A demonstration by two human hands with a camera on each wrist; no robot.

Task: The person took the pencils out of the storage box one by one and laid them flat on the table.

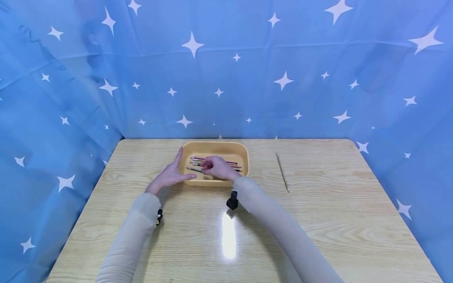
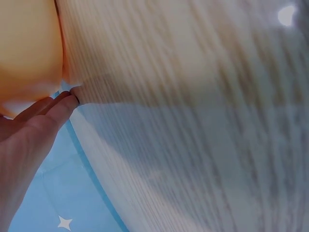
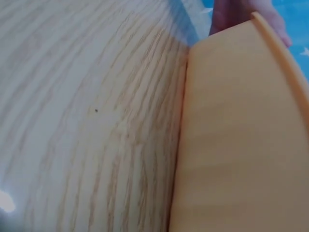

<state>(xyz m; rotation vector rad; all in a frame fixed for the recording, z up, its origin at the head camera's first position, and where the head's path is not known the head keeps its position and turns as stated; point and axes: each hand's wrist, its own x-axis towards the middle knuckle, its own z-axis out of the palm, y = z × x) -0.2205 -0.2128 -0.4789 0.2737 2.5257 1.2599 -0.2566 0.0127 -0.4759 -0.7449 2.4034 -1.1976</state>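
Observation:
A shallow yellow-orange tray (image 1: 216, 147) stands at the back of the table with several pencils (image 1: 231, 162) lying lengthwise in it. My left hand (image 1: 170, 174) is at the tray's left end, its straight fingers touching the outer wall and its thumb reaching along the front rim. Over the tray's middle, my right hand (image 1: 218, 168) has bent fingers and pinches a dark pencil (image 1: 194, 169) low among the others. The far part of that pencil is hidden by the hand. In the right wrist view only the tray's front wall (image 3: 236, 125) shows, not the pinching fingers.
One more pencil (image 1: 282, 172) lies alone on the wooden table (image 1: 336, 204), right of the tray. A blue curtain with white stars (image 1: 226, 70) hangs behind the table and at both sides. Light glares off the tabletop in front of the tray.

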